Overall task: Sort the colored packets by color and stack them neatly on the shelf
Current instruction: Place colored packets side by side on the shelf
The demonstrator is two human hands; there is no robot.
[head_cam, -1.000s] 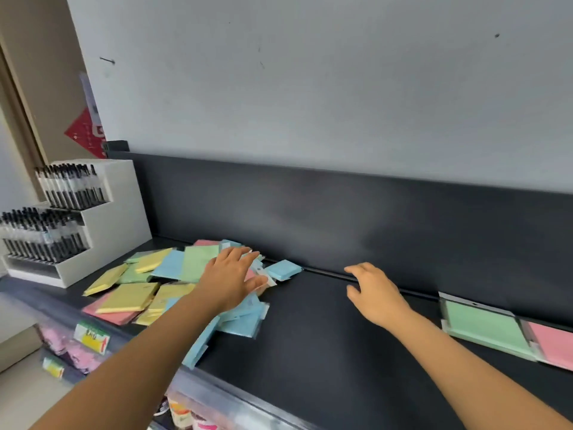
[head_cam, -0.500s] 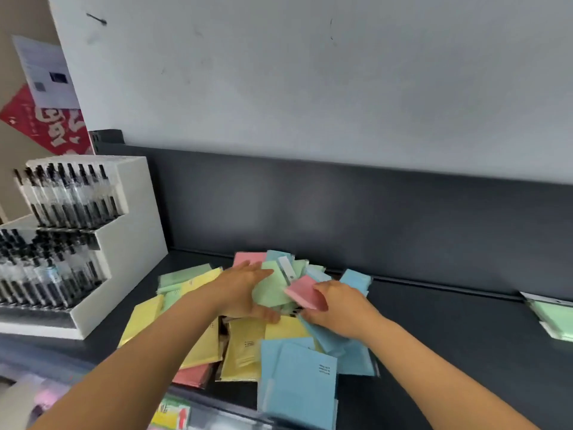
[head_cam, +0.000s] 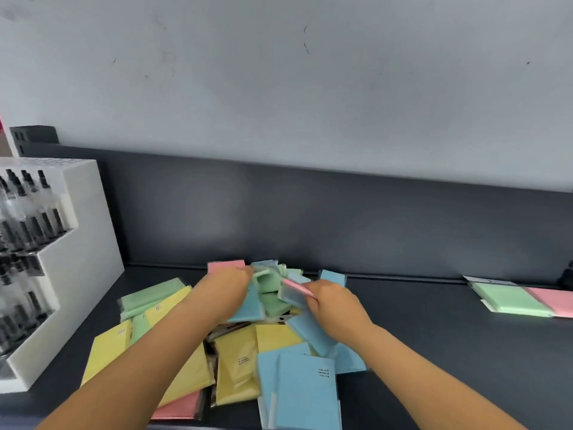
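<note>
Head view: my right hand (head_cam: 333, 302) pinches a thin pink plastic packet (head_cam: 297, 287) over the heap of coloured packets (head_cam: 235, 364) on the dark shelf (head_cam: 434, 352). My left hand (head_cam: 223, 293) curls on the heap; I cannot tell whether it grips.

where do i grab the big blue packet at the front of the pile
Pinch the blue packet by its right long edge, coming from the right. It lies flat on top of the pile, uncovered, and that edge borders bare shelf, so fingers can likely slip under. The right hand holds a pink packet, so free it first.
</note>
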